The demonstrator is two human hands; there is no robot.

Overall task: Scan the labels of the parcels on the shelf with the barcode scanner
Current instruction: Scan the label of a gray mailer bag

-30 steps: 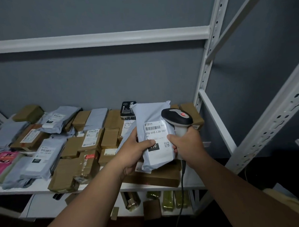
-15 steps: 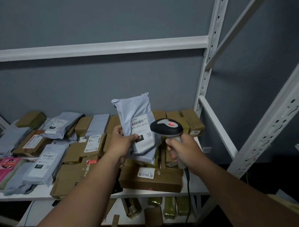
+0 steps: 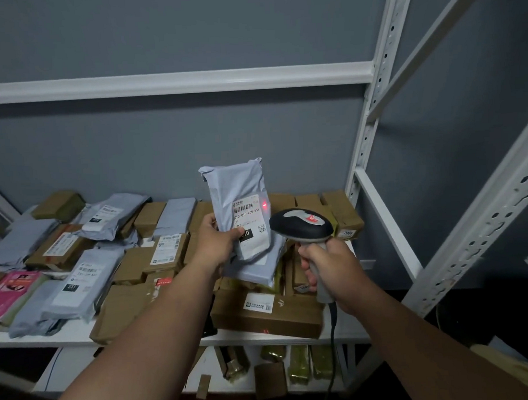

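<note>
My left grip (image 3: 217, 241) holds the grey parcel (image 3: 242, 213) upright. My right grip (image 3: 326, 263) clasps the barcode scanner (image 3: 301, 225), just right of it; a red dot (image 3: 264, 204) lies on its label (image 3: 249, 214).

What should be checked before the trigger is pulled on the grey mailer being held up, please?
1. Parcel held firmly: ok. The left hand grips the grey mailer by its left edge, lifted clear of the shelf.
2. Scanner in hand: ok. The right hand grips the barcode scanner by its handle.
3. Label facing the scanner: ok. The white label faces outward, though tilted.
4. Aim on the barcode: not ok. The red dot sits right of the bars.
5. Barcode uncovered: ok. The thumb covers only the lower label.
6. Read registered: cannot tell.
</note>
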